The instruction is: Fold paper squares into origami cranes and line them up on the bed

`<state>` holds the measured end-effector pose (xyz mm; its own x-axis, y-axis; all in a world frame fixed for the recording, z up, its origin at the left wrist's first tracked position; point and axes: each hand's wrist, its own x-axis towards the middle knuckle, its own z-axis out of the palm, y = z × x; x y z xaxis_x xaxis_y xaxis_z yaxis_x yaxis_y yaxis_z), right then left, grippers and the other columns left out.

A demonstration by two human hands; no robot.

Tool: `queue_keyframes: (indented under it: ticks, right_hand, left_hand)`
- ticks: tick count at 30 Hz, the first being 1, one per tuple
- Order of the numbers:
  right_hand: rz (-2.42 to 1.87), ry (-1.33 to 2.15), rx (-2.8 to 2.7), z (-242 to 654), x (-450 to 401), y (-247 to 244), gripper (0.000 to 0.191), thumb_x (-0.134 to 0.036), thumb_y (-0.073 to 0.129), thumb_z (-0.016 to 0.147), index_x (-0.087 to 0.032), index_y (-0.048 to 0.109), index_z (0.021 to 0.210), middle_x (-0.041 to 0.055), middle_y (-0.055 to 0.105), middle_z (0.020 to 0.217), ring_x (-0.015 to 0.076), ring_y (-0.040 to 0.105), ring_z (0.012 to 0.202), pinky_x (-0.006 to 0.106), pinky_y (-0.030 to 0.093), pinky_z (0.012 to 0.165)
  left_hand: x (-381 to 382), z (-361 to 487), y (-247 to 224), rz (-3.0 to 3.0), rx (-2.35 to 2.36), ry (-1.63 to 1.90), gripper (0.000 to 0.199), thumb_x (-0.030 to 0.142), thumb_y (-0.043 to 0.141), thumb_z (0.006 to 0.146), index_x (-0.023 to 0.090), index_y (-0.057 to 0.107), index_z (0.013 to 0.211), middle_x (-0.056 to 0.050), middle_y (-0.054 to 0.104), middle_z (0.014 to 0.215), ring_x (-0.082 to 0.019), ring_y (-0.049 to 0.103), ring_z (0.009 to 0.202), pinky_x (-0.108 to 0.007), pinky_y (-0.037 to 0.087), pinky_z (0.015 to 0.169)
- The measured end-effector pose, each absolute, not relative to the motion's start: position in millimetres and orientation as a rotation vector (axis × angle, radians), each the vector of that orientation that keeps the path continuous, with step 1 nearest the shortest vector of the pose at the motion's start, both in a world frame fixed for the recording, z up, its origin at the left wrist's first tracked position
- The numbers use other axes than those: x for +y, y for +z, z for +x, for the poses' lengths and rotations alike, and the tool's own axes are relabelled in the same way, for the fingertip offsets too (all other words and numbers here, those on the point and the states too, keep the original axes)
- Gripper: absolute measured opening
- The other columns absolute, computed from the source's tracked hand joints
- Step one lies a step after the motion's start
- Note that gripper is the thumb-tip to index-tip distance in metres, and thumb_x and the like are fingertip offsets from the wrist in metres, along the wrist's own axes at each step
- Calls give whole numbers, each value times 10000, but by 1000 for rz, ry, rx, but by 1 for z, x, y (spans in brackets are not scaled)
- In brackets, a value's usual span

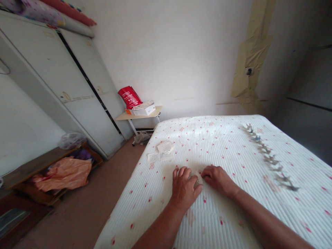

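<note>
Between my hands a small piece of printed paper (199, 177) lies on the bed cover, largely hidden by fingers. My left hand (183, 186) rests over its left side, fingers bent and thumb and forefinger on the paper. At the right edge of the sheet, my right hand (217, 178) has its fingers curled together, pinching the paper. Farther up the bed, to the left, several loose printed paper pieces (165, 148) overlap. A row of small folded paper figures (269, 159), looking like birds, runs along the right side of the bed.
The bed (207, 138) has a white ribbed cover with red dots. Behind it, a small table (153, 113) carries a red bag (129, 97) and a white box (144, 109). Pale cabinets (85, 100) and a low bench with an orange plastic bag (63, 173) are at left.
</note>
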<state>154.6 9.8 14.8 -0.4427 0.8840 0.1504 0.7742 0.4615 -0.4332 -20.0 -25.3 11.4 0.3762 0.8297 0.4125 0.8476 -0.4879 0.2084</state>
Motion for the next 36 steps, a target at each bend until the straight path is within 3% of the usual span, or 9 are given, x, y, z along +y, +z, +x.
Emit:
queue_keyframes:
  ticks: [8,14,22,36]
  right_hand:
    - [-1303,468,-2356,156,12,13,219,-92,454,717,-201,632,653,-1,629,674,132,562,667,234,375,681]
    - [-1238,451,-2289,157,13,8,224,-83,486,712,-209,654,790,17,641,775,141,560,734,235,390,688]
    - [-1079,455,-2322,156,12,7,192,-124,504,773,-212,664,832,47,578,885,148,551,819,256,417,734]
    - [-994,350,-2384,155,19,-7,149,-200,504,836,-202,650,807,43,588,831,141,549,776,258,407,712]
  left_hand:
    - [-27,-17,14,-2575,-1593,-756,202,369,623,701,231,642,847,-52,560,978,-244,449,1018,-500,266,971]
    - [-27,-17,14,-2601,-1624,-734,210,252,582,701,241,639,902,-54,562,996,-244,441,1031,-491,270,969]
    - [-28,-18,15,-2608,-1602,-719,254,212,531,714,233,641,942,-63,554,1098,-245,423,1089,-492,258,988]
    - [-24,-21,13,-2609,-1607,-751,309,143,500,715,255,649,962,-51,547,1170,-238,411,1123,-485,258,993]
